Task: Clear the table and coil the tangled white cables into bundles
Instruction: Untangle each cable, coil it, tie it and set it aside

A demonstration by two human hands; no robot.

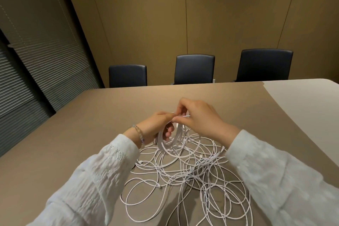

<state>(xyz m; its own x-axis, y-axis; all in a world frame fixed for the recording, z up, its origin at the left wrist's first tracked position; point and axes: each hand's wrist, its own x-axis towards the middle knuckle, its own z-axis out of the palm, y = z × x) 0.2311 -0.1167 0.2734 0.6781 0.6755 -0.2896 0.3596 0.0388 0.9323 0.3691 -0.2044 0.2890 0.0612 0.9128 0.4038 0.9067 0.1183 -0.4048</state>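
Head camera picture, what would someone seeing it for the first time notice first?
First, the sprawl of tangled white cables on the brown table, nearest the camera. Just above it, the left hand holds a half-made coil while the right hand pinches a cable end. Three dark chairs line the far edge.

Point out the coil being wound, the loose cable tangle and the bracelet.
coil (pixel 166 146), head view: on the bunched loops hanging below the left hand.
cable tangle (pixel 192 176), head view: on crossed strands lying on the table.
bracelet (pixel 138 132), head view: on the beads at the left wrist.
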